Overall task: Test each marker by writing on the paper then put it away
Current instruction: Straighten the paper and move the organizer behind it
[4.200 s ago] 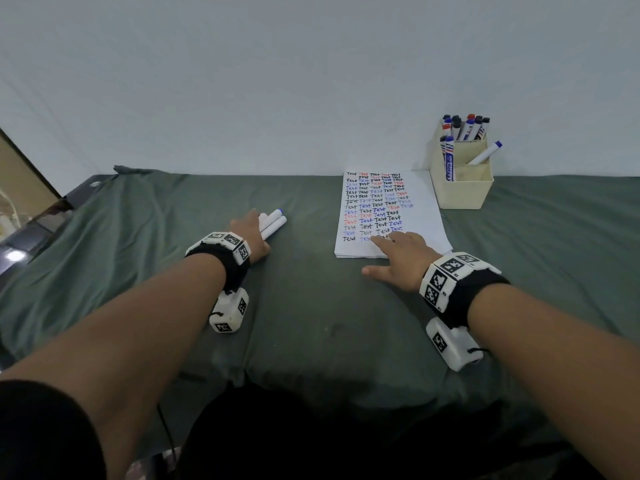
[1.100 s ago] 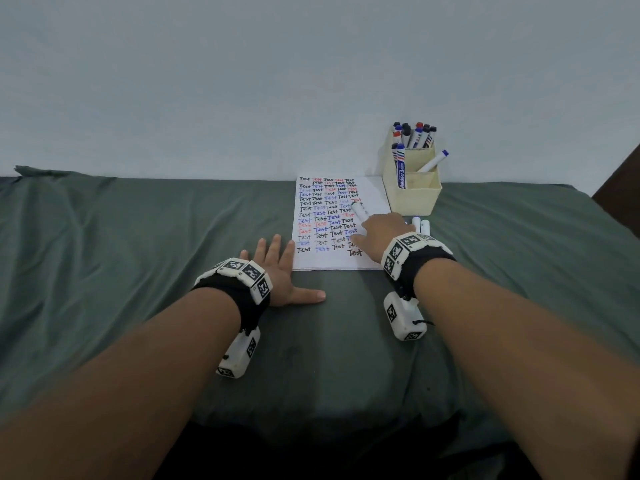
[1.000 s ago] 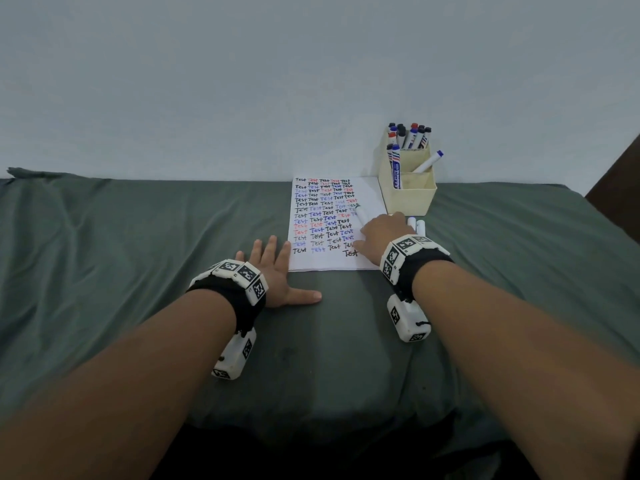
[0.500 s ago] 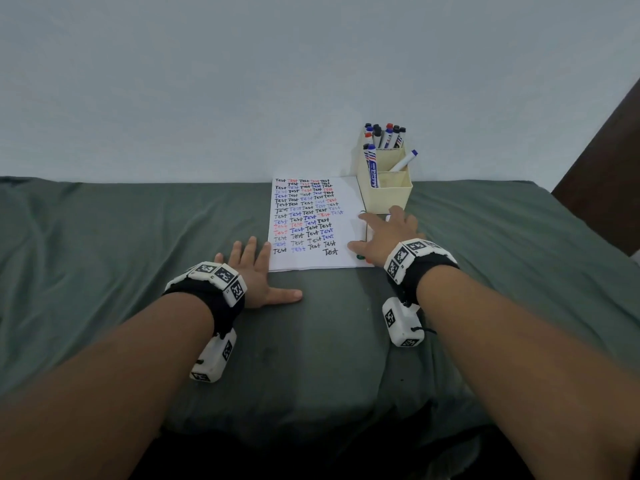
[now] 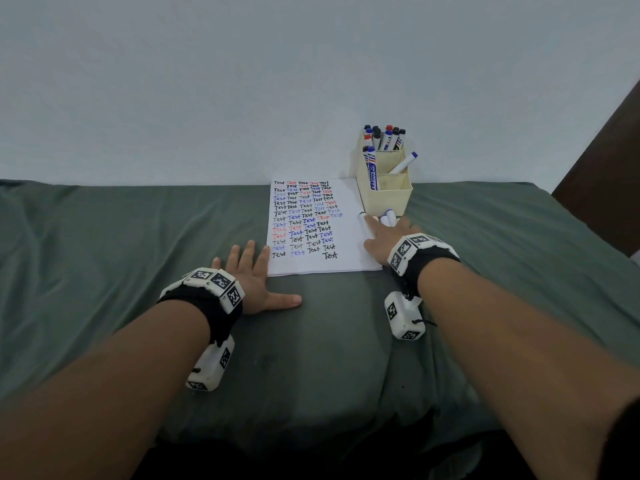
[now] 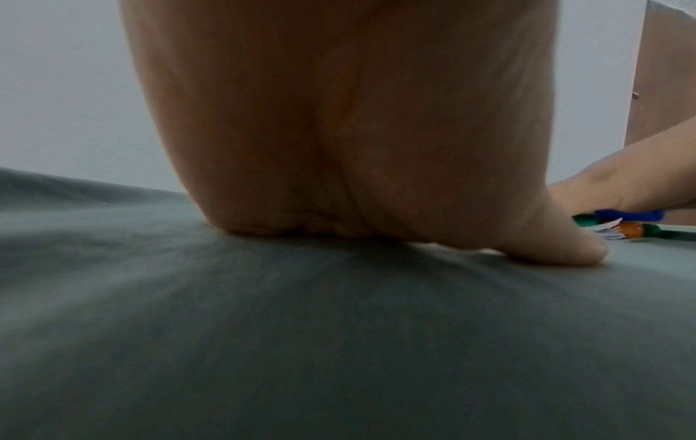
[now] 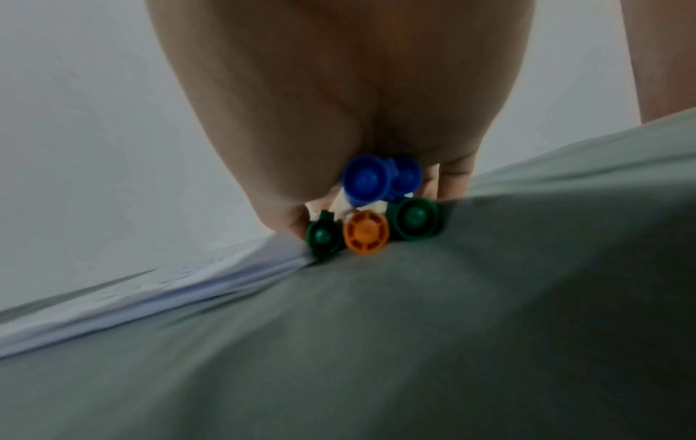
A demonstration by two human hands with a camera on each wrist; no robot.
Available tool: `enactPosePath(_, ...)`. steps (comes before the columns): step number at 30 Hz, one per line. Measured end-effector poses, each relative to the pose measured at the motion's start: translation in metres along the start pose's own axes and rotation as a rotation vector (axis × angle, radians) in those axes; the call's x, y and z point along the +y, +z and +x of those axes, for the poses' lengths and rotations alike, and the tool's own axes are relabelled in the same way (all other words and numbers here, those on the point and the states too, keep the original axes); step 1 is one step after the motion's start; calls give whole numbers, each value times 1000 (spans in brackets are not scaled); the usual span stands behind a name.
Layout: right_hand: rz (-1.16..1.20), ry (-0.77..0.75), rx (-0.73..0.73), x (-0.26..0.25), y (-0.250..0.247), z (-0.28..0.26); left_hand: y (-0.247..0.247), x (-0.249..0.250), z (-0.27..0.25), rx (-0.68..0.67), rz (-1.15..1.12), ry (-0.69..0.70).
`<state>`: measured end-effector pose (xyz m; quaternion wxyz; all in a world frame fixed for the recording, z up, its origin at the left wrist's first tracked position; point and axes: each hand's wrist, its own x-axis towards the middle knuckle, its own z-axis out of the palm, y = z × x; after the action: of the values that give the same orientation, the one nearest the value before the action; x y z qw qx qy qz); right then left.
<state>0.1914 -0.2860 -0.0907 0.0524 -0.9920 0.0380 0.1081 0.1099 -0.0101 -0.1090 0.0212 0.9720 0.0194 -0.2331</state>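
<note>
A white paper [image 5: 349, 237] filled with rows of "Test" lies on the green cloth. Behind its right corner stands a cream marker holder [image 5: 386, 197] with several markers upright in it. My right hand [image 5: 384, 237] lies with fingers stretched over a small pile of loose markers [image 5: 388, 216] between paper and holder. The right wrist view shows their ends under my palm [image 7: 339, 89]: two blue [image 7: 367, 178], two green [image 7: 414, 218] and one orange [image 7: 366, 232]. My left hand [image 5: 249, 271] rests flat on the cloth, fingertips at the paper's left edge.
The green cloth [image 5: 104, 271] covers the whole table, with folds at the left. A pale wall rises right behind the holder. A dark brown panel [image 5: 609, 168] stands at the far right.
My right hand stopped writing the last black "Test" and moved right, off the paper, onto the loose markers. The left hand stayed flat. The view shifted slightly.
</note>
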Motion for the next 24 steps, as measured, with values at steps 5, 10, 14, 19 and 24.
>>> enactPosePath(5,-17,-45,36,19,2,11,1,0,1,2,-2,1)
enactPosePath(10,-34,-7,113,26,8,16,0,1,0,5,0,-3)
enactPosePath(14,-97,-36,71,31,5,18,0,1,-1,1,2,-3)
enactPosePath(19,-51,-121,43,13,2,22,-1,1,-1,-7,10,-5)
enactPosePath(24,36,-81,52,5,11,25,-1,0,-1,-9,5,-2)
